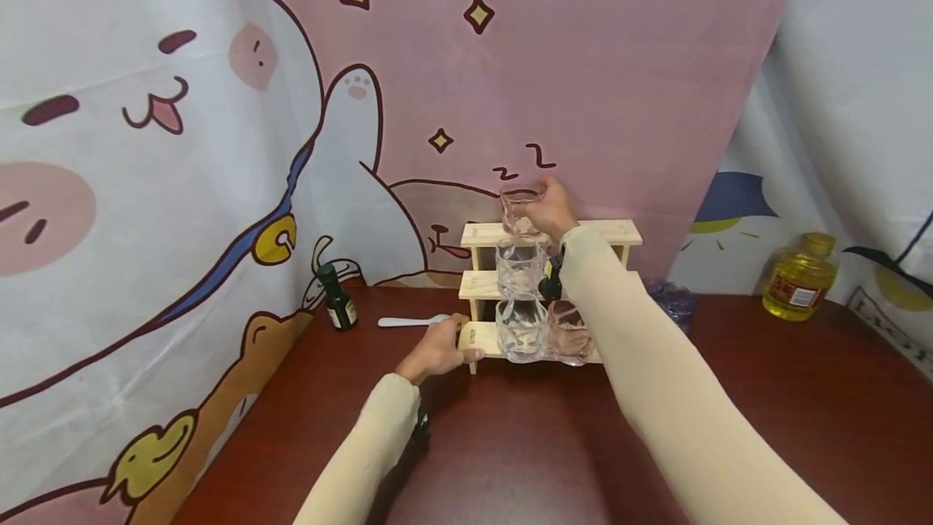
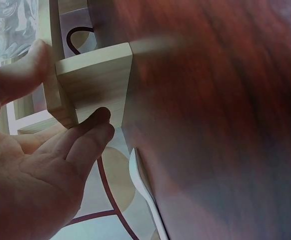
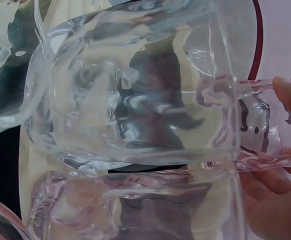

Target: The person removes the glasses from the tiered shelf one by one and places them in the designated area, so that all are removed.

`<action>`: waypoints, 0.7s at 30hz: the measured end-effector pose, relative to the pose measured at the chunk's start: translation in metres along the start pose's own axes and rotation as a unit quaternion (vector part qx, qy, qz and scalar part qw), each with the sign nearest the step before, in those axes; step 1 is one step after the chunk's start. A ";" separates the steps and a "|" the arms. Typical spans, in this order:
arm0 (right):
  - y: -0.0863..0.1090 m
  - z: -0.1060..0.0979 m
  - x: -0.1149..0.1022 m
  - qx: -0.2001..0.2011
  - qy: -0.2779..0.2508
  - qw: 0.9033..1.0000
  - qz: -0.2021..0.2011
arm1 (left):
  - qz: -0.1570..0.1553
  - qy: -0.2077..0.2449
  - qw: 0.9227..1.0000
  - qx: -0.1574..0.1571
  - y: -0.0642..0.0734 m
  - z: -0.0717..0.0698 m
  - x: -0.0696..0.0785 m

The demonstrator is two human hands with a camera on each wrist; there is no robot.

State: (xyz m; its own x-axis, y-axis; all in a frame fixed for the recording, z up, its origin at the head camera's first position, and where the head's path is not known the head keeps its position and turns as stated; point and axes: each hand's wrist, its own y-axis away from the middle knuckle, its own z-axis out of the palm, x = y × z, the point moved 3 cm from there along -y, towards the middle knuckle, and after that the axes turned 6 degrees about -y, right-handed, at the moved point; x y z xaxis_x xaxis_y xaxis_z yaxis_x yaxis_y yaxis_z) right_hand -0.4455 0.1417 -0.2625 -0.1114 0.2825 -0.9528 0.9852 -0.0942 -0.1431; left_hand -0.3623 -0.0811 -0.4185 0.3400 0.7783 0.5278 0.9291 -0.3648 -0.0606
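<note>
A three-step wooden rack (image 1: 481, 286) stands on the table. My left hand (image 1: 440, 347) grips the left end of its lowest step, thumb on top and fingers beneath, as the left wrist view shows. At the top step my right hand (image 1: 551, 209) holds a pink-tinted glass (image 1: 513, 217) by its sides; whether its base touches the wood I cannot tell. One clear glass (image 1: 516, 270) stands on the middle step. Below it, a clear glass (image 1: 521, 330) and a pink glass (image 1: 570, 335) sit side by side. In the right wrist view, a clear glass (image 3: 150, 100) partly covers the held one.
Left of the rack lie a white plastic spoon (image 1: 404, 322) and a small dark green bottle (image 1: 338, 298), which stands upright. Right of it are a purple glass (image 1: 674, 302), partly behind my right sleeve, and a yellow oil bottle (image 1: 800, 278). A printed cloth (image 1: 619, 87) hangs close behind.
</note>
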 end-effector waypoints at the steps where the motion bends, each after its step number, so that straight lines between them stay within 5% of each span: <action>1: 0.000 0.000 0.000 0.000 0.000 1.000 -0.001 | -0.001 -0.001 1.000 0.000 0.000 0.000 0.000; 10: 0.002 -0.007 0.003 -0.034 0.008 0.999 -0.009 | -0.002 0.002 1.000 0.000 0.001 0.003 0.000; 21: 0.003 -0.018 -0.004 -0.008 0.024 0.999 -0.046 | 0.000 -0.003 1.000 0.003 0.000 0.001 0.002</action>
State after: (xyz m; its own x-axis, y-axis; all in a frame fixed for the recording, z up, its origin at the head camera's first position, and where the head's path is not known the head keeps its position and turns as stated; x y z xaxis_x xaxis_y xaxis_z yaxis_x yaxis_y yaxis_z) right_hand -0.4393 0.1578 -0.2544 -0.1962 0.3357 -0.9213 0.9729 -0.0505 -0.2256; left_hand -0.3617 -0.0791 -0.4179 0.3413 0.7815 0.5223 0.9297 -0.3624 -0.0653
